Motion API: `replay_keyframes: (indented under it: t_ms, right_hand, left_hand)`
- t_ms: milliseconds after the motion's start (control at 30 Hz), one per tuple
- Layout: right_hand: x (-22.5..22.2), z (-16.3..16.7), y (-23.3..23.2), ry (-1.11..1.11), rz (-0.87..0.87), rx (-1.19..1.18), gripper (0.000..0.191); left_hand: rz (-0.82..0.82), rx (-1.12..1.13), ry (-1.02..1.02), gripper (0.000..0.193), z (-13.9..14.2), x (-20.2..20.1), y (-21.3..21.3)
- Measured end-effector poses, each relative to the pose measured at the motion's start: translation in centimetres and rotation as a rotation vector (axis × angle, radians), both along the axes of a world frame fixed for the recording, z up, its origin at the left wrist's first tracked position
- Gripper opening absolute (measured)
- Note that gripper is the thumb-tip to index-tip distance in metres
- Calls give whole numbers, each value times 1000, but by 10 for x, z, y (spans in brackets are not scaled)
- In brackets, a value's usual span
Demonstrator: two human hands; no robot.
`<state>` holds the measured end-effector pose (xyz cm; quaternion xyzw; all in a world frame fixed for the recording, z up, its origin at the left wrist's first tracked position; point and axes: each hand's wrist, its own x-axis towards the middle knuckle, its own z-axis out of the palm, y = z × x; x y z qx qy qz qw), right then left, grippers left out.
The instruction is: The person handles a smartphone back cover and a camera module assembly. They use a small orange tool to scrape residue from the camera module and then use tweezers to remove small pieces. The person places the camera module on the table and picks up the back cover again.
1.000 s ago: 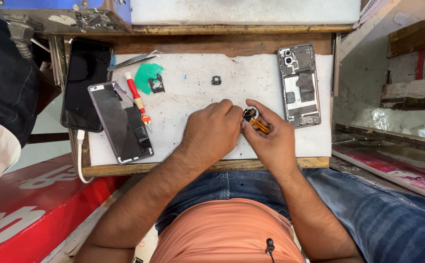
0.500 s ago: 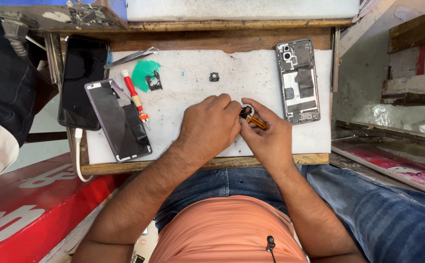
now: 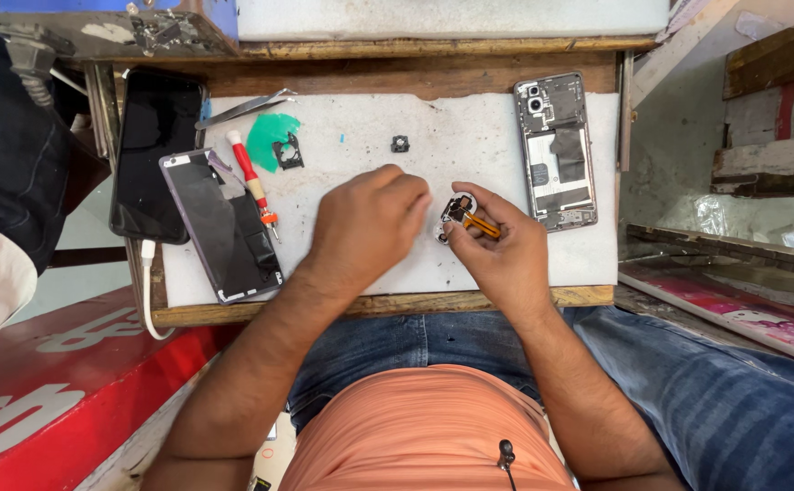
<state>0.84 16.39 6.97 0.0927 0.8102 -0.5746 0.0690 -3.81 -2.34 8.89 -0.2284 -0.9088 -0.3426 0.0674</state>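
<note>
Two hands are working over the white bench (image 3: 361, 264). The right hand (image 3: 497, 250) is pinching a small dark phone part with an orange ribbon (image 3: 465, 216), its fingers closed tight on it just above the bench. The left hand (image 3: 365, 227) is hovering beside it, loosely curled, holding nothing that shows. An opened phone body (image 3: 556, 150) is lying well apart to the right, a red screwdriver (image 3: 251, 182) and a loose screen (image 3: 224, 227) to the left. Fitting so small a part is probably calling for steady, fine fingertip control.

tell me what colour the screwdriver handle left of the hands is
Red, on the small screwdriver, head view.
</note>
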Motion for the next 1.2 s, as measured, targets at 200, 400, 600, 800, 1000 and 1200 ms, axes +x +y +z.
replay_keyframes:
  t_ms: [200,400,600,800,1000,1200]
  right_hand:
    - [-2,-2,4,-12,-26,-150,43]
    - [-3,-7,8,-30,-48,-253,45]
    - [-4,-7,13,-64,-40,-356,44]
    - [-4,-7,15,-56,-27,-399,45]
    - [-3,-10,16,-52,-18,-395,43]
    - [-3,-12,17,-20,-15,-455,43]
  left_hand:
    - [-16,174,-175,37,11,-3,-26]
    - [-19,36,-111,9,11,-2,-29]
    - [21,-153,-205,26,6,-2,-19]
    - [25,-84,-239,27,7,4,-17]
    - [-57,208,-296,10,4,12,-6]
    - [7,319,-489,21,0,22,5]
